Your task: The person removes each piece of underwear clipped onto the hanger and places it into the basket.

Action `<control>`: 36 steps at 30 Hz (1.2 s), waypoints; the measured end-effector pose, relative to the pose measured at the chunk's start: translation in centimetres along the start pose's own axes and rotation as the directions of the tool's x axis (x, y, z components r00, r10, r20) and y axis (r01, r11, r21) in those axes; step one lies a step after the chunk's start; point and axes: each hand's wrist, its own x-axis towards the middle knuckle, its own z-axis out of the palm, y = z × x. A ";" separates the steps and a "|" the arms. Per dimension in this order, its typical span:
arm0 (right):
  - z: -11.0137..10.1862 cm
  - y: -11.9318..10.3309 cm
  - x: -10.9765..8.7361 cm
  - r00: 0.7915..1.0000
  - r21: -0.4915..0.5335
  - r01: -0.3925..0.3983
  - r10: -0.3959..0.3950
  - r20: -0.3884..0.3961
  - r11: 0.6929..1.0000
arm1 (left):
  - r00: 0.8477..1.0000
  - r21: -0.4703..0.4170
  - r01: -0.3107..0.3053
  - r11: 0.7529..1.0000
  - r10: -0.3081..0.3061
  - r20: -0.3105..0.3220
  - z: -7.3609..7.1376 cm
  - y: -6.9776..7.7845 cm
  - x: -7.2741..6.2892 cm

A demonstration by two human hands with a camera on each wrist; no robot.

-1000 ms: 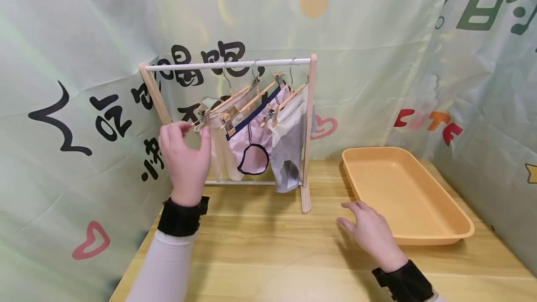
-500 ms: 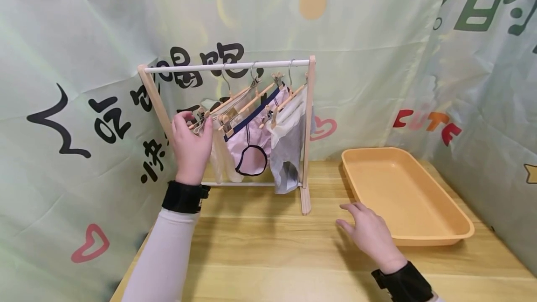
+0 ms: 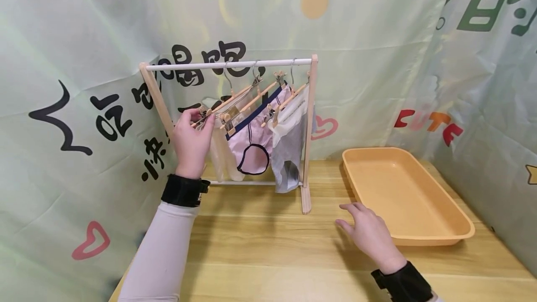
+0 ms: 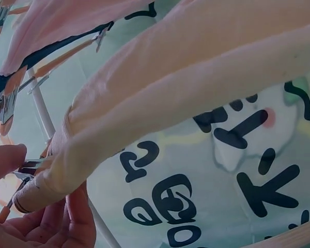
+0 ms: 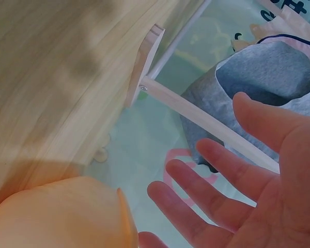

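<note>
My left hand (image 3: 190, 143) is at the near end of the leftmost clip hanger (image 3: 228, 101). In the left wrist view its thumb and fingers pinch about the metal clip (image 4: 32, 164), which grips the top of a cream garment (image 4: 144, 103); the garment hides part of the fingers. A pink garment (image 3: 256, 139) with dark blue trim hangs on the middle hanger. To its right is a grey garment (image 3: 287, 148) with a white top part. My right hand (image 3: 371, 234) hovers with relaxed, spread fingers beside the orange tray (image 3: 407, 195), holding nothing.
The hangers hook over the white top bar (image 3: 189, 66) of a small wooden rack (image 3: 308, 153), standing on the wood-grain table (image 3: 268, 255). A printed cloth backdrop (image 3: 369, 59) encloses the back and both sides. The rack's right foot (image 3: 306, 199) extends forward.
My left hand has moved slightly right, and its fingers and thumb have closed in on the leftmost hanger's near end. The right hand has stayed nearly still.
</note>
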 end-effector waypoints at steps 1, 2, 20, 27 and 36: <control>0.0 0.0 0.0 1.000 0.001 0.001 -0.001 -0.003 1.000 | 1.000 0.004 -0.007 1.000 0.007 -0.002 0.0 0.0 0.1; 0.0 0.0 0.0 1.000 0.001 0.002 -0.002 -0.004 1.000 | 1.000 0.009 -0.011 1.000 0.011 -0.001 0.0 0.1 0.2; -0.1 -0.1 0.1 1.000 -0.001 -0.006 0.006 0.005 1.000 | 0.993 0.111 -0.113 0.987 0.107 0.054 0.1 0.4 0.5; -0.1 0.0 0.1 1.000 0.003 -0.018 0.018 0.014 1.000 | 0.991 0.109 -0.134 0.985 0.130 0.040 0.2 0.3 0.5; 0.1 0.1 0.3 1.000 0.008 -0.008 0.008 -0.012 1.000 | 0.986 0.093 -0.165 0.982 0.166 0.000 0.2 0.0 0.5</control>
